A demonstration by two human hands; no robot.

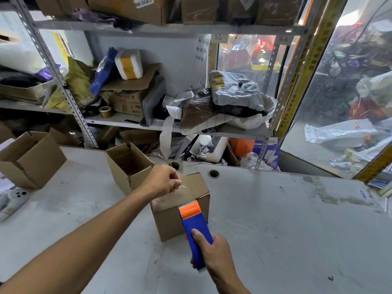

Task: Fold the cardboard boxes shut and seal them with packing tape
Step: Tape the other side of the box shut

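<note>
- Sitting mid-table [275, 219]: small closed brown cardboard box [169, 221], top partly hidden by both hands.
- Left hand [163, 182] pinching clear packing tape [180, 192]; strip barely showing.
- Right hand [214, 253] gripping blue-and-orange tape dispenser [194, 225], covering its rear.
- Standing open behind: second brown cardboard box [129, 166].

A small paper tag [218, 37] on the far shelf rail says "55". A white sticker [143, 1] on the top box shows "04" (rest unreadable).
</note>
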